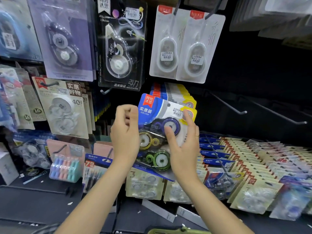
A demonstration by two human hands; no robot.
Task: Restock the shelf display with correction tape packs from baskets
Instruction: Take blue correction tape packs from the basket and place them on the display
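A blue-and-white correction tape pack [158,114] with three dispensers (blue, yellow, green) sits at the front of a stack of like packs [175,93] hanging in the middle of the display. My right hand [182,146] lies flat on the pack's right side, thumb on the blue dispenser, fingers up along its edge. My left hand [125,132] is at the pack's left edge with its fingers curled; whether it grips the pack is hidden. A green basket rim [179,231] shows at the bottom edge.
Other carded tape packs hang above: black [121,46], purple [67,39], two white ones [184,46]. Bare metal hooks [243,112] jut out at right. Rows of beige and blue packs [249,164] fill the lower shelf; pastel pack [65,168] at left.
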